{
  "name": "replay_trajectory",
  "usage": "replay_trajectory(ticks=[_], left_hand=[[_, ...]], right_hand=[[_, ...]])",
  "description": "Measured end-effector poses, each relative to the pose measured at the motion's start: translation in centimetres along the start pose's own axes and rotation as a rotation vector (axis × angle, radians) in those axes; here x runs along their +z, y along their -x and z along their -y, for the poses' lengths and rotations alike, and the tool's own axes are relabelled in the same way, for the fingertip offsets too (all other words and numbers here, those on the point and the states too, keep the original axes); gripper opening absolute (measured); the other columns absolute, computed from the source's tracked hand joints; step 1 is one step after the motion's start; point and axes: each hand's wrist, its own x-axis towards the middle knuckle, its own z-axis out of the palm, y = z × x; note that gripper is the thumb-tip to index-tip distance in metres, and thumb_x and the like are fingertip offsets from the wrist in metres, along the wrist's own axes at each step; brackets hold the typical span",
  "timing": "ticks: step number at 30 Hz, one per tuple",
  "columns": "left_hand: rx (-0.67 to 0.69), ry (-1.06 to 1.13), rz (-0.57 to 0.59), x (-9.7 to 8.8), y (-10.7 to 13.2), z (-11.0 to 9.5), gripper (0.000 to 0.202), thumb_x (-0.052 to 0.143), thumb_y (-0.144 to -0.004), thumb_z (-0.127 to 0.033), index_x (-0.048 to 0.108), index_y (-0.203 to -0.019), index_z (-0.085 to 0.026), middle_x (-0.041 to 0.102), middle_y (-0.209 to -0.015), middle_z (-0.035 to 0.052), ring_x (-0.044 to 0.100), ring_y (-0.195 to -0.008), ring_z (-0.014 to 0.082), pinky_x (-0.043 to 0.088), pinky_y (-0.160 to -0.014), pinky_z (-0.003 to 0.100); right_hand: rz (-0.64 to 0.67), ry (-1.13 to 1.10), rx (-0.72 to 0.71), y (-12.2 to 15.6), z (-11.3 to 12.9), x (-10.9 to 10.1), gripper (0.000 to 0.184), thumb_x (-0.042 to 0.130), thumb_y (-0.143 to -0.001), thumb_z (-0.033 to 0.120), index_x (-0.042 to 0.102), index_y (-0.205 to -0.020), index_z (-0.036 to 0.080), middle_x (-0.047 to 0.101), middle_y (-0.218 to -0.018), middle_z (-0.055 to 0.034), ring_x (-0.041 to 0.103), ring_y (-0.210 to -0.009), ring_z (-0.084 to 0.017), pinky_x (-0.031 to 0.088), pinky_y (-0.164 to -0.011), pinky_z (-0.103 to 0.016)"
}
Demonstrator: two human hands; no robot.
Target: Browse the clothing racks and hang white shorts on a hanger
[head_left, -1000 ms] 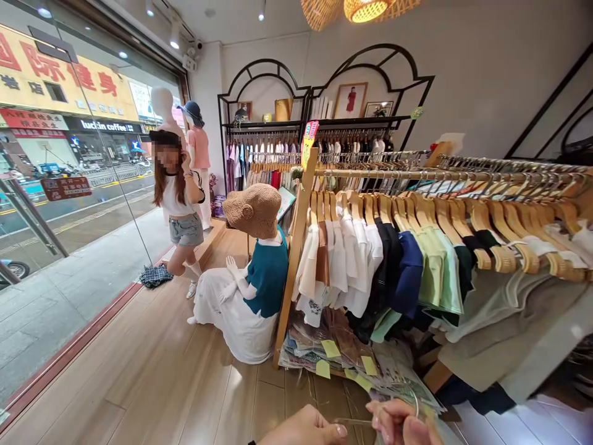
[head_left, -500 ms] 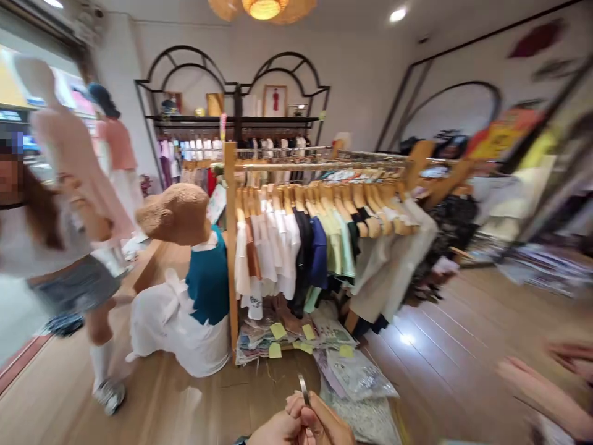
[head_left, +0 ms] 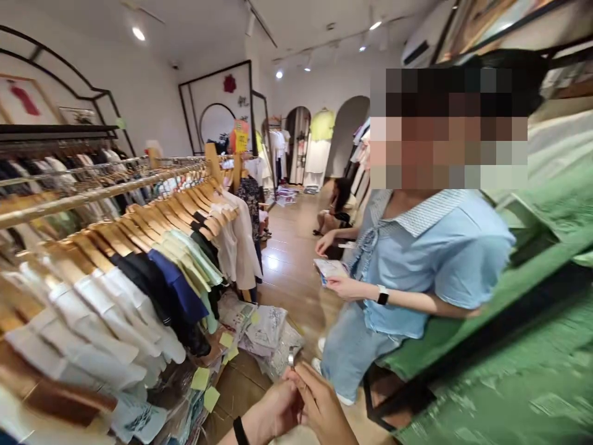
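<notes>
My two hands meet at the bottom centre, their fingers closed together. My left hand (head_left: 273, 405), with a black band on its wrist, presses against my right hand (head_left: 322, 398). A small, narrow, shiny metal piece (head_left: 291, 356) sticks up from the pinched fingertips of my right hand. Its lower part is hidden by the fingers, so its kind cannot be made out. Whatever my left fingers hold, if anything, is hidden too. Beyond the hands, plastic-bagged clothes (head_left: 266, 324) lie on the floor.
At left a clothes rack (head_left: 83, 201) carries shirts on wooden hangers. Yellow notes (head_left: 201, 378) mark bagged garments below it. Close on the right, a person in a blue shirt (head_left: 407, 259) holds a small packet (head_left: 330, 269), beside a green-covered surface (head_left: 514, 383). Another person (head_left: 334, 207) crouches farther back.
My view has swung right and nearer the rack. The blue-shirted person has come fully into view, while the mannequins and passer-by at left have left it. My hands stay together around the metal piece.
</notes>
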Motion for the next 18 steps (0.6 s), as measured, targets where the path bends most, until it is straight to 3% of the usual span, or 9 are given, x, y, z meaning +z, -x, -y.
replay_trajectory(ticks=[2,4,6,7,8,10,13,18], left_hand=[[0.146,-0.243,-0.084,0.1,-1.0,0.4,0.039,0.059,-0.081,-0.055,0.049,-0.076,-0.019,0.052,-0.057,-0.0021,0.049,-0.048,0.0115,0.045,-0.055,0.026],[0.330,-0.495,-0.091,0.0,-1.7,0.9,0.041,0.053,-0.085,-0.056,0.057,-0.086,-0.015,0.063,-0.072,0.0063,0.058,-0.060,0.0159,0.050,-0.061,0.031],[0.505,-0.688,-0.090,-0.2,-2.4,1.4,0.044,0.054,-0.087,-0.047,0.060,-0.111,-0.010,0.066,-0.109,0.0185,0.064,-0.097,0.0241,0.052,-0.088,0.038],[0.570,-0.764,-0.096,-0.3,-2.9,1.5,0.047,0.055,-0.087,-0.040,0.056,-0.123,-0.010,0.060,-0.127,0.0212,0.058,-0.116,0.0269,0.046,-0.102,0.042],[0.604,-0.831,-0.106,-0.3,-3.5,1.6,0.052,0.056,-0.086,-0.035,0.052,-0.132,-0.010,0.053,-0.139,0.0216,0.049,-0.130,0.0286,0.037,-0.113,0.045],[0.604,-0.928,-0.147,-0.2,-4.9,1.4,0.055,0.054,-0.085,-0.028,0.049,-0.137,-0.010,0.047,-0.145,0.0213,0.038,-0.140,0.0308,0.025,-0.120,0.049],[0.606,-1.014,-0.227,0.1,-7.0,0.2,0.049,0.051,-0.086,-0.028,0.054,-0.132,-0.011,0.052,-0.140,0.0204,0.042,-0.136,0.0322,0.031,-0.116,0.050],[0.500,-1.131,-0.197,-0.8,-9.3,-2.5,0.038,0.041,-0.091,-0.025,0.057,-0.123,-0.012,0.066,-0.114,0.0181,0.062,-0.102,0.0280,0.049,-0.092,0.043]], right_hand=[[-0.071,0.004,0.094,0.1,-0.8,-1.0,0.050,0.034,-0.100,0.051,0.059,-0.072,0.018,0.061,-0.071,-0.0039,0.061,-0.068,-0.014,0.047,-0.066,-0.021],[-0.109,-0.008,0.141,0.0,-1.3,-2.0,0.047,0.037,-0.100,0.050,0.059,-0.073,0.018,0.060,-0.071,-0.0032,0.060,-0.069,-0.014,0.047,-0.066,-0.020],[-0.138,-0.032,0.157,-0.7,-1.6,-2.9,0.044,0.041,-0.099,0.048,0.061,-0.075,0.018,0.060,-0.072,-0.0028,0.061,-0.070,-0.013,0.047,-0.067,-0.018],[-0.149,-0.044,0.161,-1.1,-1.7,-3.3,0.042,0.042,-0.099,0.048,0.062,-0.076,0.018,0.061,-0.074,-0.0028,0.061,-0.072,-0.013,0.047,-0.068,-0.018],[-0.157,-0.055,0.163,-1.7,-1.8,-3.7,0.041,0.042,-0.099,0.047,0.064,-0.078,0.018,0.062,-0.076,-0.0029,0.061,-0.074,-0.013,0.048,-0.070,-0.018],[-0.153,-0.061,0.166,-2.9,-2.1,-4.4,0.040,0.043,-0.099,0.046,0.066,-0.081,0.018,0.063,-0.080,-0.0034,0.062,-0.078,-0.014,0.048,-0.074,-0.018],[-0.135,-0.057,0.152,-5.1,-2.7,-5.3,0.041,0.043,-0.099,0.046,0.068,-0.082,0.018,0.064,-0.081,-0.0037,0.061,-0.080,-0.014,0.047,-0.077,-0.018],[-0.069,-0.084,0.151,-8.4,-3.3,-5.4,0.043,0.043,-0.099,0.048,0.070,-0.084,0.018,0.064,-0.079,-0.0032,0.062,-0.079,-0.014,0.045,-0.075,-0.020]])
